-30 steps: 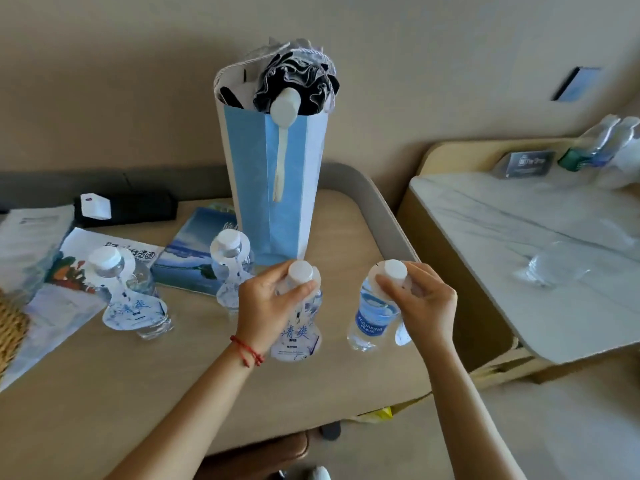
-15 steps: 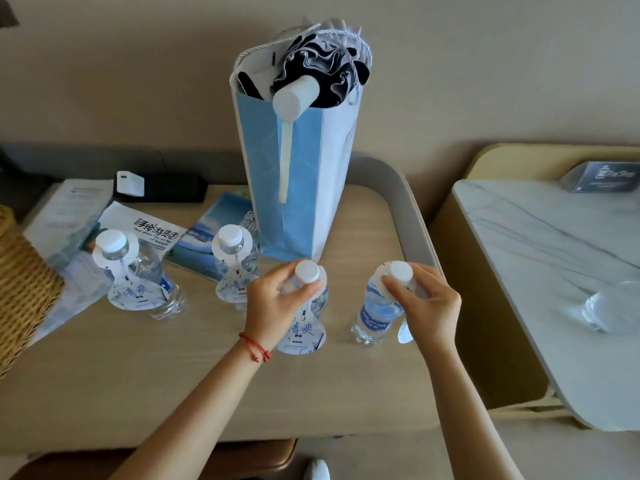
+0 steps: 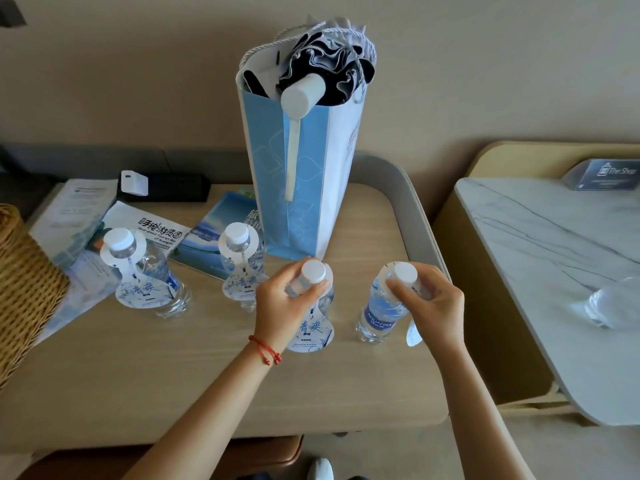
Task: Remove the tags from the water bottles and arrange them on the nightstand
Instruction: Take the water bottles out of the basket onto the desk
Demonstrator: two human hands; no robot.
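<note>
Several small water bottles stand on the wooden table (image 3: pixel 145 368). My left hand (image 3: pixel 280 306) grips the neck of a white-capped bottle (image 3: pixel 313 271) whose white neck tag (image 3: pixel 311 332) hangs in front. My right hand (image 3: pixel 431 301) holds the neck of a blue-labelled bottle (image 3: pixel 379 315); its tag (image 3: pixel 414 332) dangles below my palm. Two more tagged bottles stand to the left, one at the far left (image 3: pixel 145 271) and one in the middle (image 3: pixel 240 261). Across a gap to the right is the marble-topped nightstand (image 3: pixel 540 244).
A tall blue paper bag (image 3: pixel 298 174) with a folded umbrella (image 3: pixel 325 77) stands behind the bottles. Brochures (image 3: pixel 145 230) and a black case (image 3: pixel 173 187) lie at the back left, a wicker basket (image 3: pixel 24 282) at the left edge. A clear glass object (image 3: pixel 613 303) and a card sign (image 3: pixel 602 173) sit on the nightstand.
The view has swung left and down, so the nightstand's far bottles left the frame. Both hands stay on the same two bottle necks, hardly moved.
</note>
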